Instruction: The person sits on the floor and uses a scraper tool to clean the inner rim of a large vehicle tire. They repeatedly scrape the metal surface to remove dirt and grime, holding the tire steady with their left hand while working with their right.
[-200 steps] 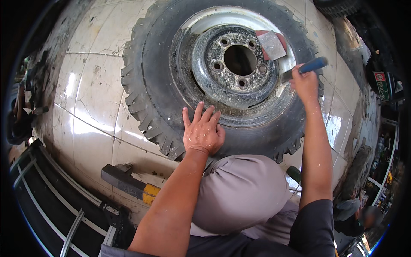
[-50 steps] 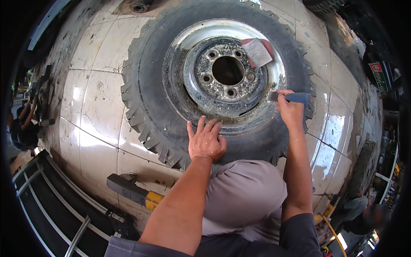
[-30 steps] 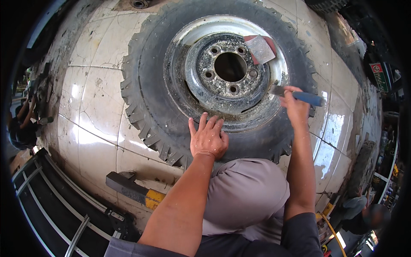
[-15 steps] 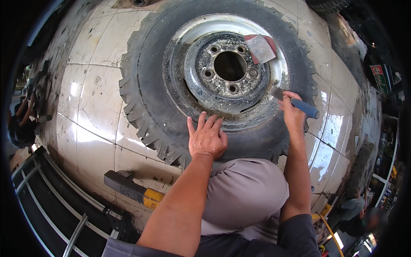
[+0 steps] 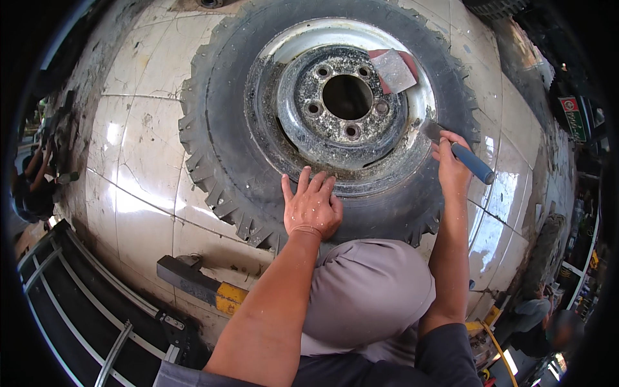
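A large knobbly tyre (image 5: pixel 213 161) on a rusty white steel rim (image 5: pixel 348 103) lies flat on the tiled floor. My left hand (image 5: pixel 313 206) rests palm down, fingers spread, on the near sidewall of the tyre. My right hand (image 5: pixel 451 164) grips a scraper with a blue handle (image 5: pixel 474 163); its metal blade (image 5: pixel 431 129) touches the right edge of the rim. A second flat scraper with a reddish handle (image 5: pixel 394 68) lies on the rim's far right side. My knee in grey trousers (image 5: pixel 367 290) sits just below the tyre.
White glossy floor tiles (image 5: pixel 138 148) surround the tyre. A black and yellow metal bar (image 5: pixel 196 284) lies at lower left beside a dark steel ramp (image 5: pixel 84 309). Another person (image 5: pixel 35 184) is at the far left edge, one more (image 5: pixel 541 319) at lower right among shelves.
My right hand has slid the blue-handled scraper around the right side of the rim, up and down its edge. My left hand stays pressed on the tyre.
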A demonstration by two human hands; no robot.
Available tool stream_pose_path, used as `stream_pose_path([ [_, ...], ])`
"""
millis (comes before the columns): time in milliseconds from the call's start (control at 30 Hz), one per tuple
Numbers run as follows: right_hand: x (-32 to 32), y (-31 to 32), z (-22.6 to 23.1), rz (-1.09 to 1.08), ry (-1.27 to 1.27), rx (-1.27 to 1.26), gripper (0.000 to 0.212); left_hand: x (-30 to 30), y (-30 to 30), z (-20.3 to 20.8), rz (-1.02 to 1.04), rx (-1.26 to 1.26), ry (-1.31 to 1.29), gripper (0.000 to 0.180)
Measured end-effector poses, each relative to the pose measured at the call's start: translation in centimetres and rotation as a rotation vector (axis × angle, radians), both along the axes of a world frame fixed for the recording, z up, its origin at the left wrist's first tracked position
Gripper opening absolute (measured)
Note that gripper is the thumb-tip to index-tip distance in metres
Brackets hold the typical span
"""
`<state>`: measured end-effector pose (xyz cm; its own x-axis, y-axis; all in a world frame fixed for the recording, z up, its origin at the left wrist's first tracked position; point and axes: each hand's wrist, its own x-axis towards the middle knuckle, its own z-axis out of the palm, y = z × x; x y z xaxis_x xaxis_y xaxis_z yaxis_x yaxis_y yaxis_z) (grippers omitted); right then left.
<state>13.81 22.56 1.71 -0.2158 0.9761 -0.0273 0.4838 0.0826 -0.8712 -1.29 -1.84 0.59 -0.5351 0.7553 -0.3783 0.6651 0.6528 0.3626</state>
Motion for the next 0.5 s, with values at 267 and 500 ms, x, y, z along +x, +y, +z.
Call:
stream_pose_path([
  [267, -0.6, -0.8, -0.3, -0.028, 0.058, -0.013, 0.015, 0.0, -0.3, -0.3, 0.004, 0.007, 0.017, 0.047],
  [500, -1.2, 0.4, 0.5, -0.031, 0.045, -0.102, 0.017, 0.0, -0.4, -0.5, 0.017, 0.036, 0.026, 0.047],
])
